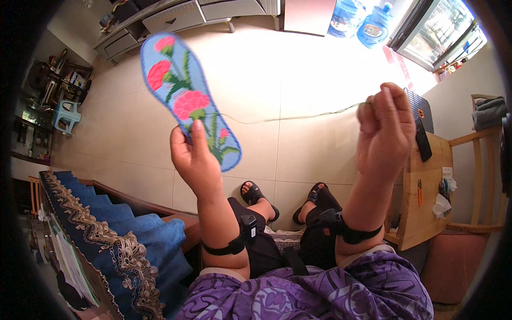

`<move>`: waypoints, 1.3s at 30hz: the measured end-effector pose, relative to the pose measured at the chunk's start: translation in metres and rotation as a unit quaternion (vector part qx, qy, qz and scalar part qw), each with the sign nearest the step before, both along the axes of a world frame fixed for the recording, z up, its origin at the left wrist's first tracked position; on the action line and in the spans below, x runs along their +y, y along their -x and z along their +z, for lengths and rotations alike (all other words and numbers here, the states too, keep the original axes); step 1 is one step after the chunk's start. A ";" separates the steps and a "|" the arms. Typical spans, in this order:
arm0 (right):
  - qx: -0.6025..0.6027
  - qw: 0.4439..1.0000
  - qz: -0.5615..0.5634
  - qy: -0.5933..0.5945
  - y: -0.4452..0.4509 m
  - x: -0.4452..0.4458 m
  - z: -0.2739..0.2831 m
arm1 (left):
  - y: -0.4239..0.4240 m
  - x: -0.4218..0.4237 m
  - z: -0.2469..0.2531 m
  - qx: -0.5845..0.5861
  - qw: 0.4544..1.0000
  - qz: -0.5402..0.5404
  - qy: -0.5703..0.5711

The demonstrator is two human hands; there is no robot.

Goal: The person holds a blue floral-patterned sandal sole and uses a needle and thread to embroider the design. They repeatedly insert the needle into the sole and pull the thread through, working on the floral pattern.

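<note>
My left hand (197, 160) grips a blue embroidered insole (188, 80) by its edge, the thumb lying on its face. Pink carnations with green stems and leaves cover the insole. From near the thumb a thin green thread (296, 117) runs across to the right, slightly slack. My right hand (384, 116) is raised at the right with its fingers closed on the far end of this thread. Whether a needle is between those fingers cannot be told.
A wooden table (416, 200) at the right holds a black phone (423, 140), orange-handled scissors (420, 193) and crumpled tissue (441, 206). At the left stand a table with a blue cloth (132, 240) and a light-blue stool (67, 117). Water bottles (374, 28) stand beyond.
</note>
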State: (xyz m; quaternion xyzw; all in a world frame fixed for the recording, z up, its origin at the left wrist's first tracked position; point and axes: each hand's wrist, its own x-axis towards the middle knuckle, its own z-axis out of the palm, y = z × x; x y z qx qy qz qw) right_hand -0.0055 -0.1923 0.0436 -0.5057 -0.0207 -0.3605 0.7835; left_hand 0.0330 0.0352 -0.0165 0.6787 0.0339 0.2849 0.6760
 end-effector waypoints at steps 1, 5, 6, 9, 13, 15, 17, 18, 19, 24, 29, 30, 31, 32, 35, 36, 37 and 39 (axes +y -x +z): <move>-0.008 0.997 0.026 0.077 -0.003 0.004 -0.004 | 0.005 -0.006 0.006 -0.004 0.999 -0.036 0.032; 0.085 0.983 0.117 0.116 0.008 0.050 0.003 | 0.024 -0.024 0.023 -0.019 0.990 -0.115 0.075; 0.102 0.972 0.105 0.185 0.010 0.058 0.000 | 0.027 -0.031 0.026 -0.013 0.989 -0.122 0.086; 0.097 0.914 0.030 0.394 0.012 0.068 -0.006 | 0.035 -0.036 0.027 -0.026 0.982 -0.167 0.090; 0.051 0.904 -0.008 0.424 0.014 0.077 -0.003 | 0.040 -0.036 0.031 -0.024 0.980 -0.172 0.097; 0.032 0.899 -0.020 0.437 0.014 0.079 -0.003 | 0.041 -0.035 0.033 -0.022 0.979 -0.175 0.105; 0.030 0.896 -0.015 0.442 0.014 0.081 -0.003 | 0.042 -0.035 0.035 -0.021 0.979 -0.171 0.106; 0.033 0.894 -0.019 0.447 0.014 0.079 -0.004 | 0.041 -0.037 0.034 -0.020 0.979 -0.173 0.107; 0.036 0.891 -0.023 0.451 0.014 0.078 -0.005 | 0.041 -0.038 0.033 -0.021 0.978 -0.176 0.106; 0.033 0.893 -0.025 0.448 0.013 0.079 -0.004 | 0.042 -0.035 0.034 -0.031 0.979 -0.176 0.102; 0.059 0.880 -0.022 0.471 0.014 0.077 0.000 | 0.041 -0.036 0.034 -0.027 0.978 -0.173 0.111; 0.053 0.883 -0.023 0.466 0.014 0.076 0.000 | 0.042 -0.037 0.035 -0.026 0.978 -0.175 0.114; 0.046 0.886 -0.023 0.460 0.013 0.077 -0.002 | 0.042 -0.037 0.034 -0.027 0.977 -0.177 0.113; 0.040 0.889 -0.023 0.455 0.013 0.076 -0.003 | 0.042 -0.038 0.034 -0.028 0.977 -0.179 0.111; 0.039 0.890 -0.028 0.454 0.013 0.077 -0.004 | 0.042 -0.038 0.035 -0.031 0.979 -0.173 0.102; 0.041 0.889 -0.027 0.456 0.013 0.077 -0.004 | 0.043 -0.038 0.035 -0.032 0.980 -0.170 0.099; 0.043 0.888 -0.025 0.457 0.013 0.077 -0.004 | 0.043 -0.038 0.035 -0.032 0.980 -0.169 0.097; 0.050 0.886 -0.024 0.460 0.014 0.075 -0.003 | 0.044 -0.039 0.035 -0.030 0.981 -0.170 0.093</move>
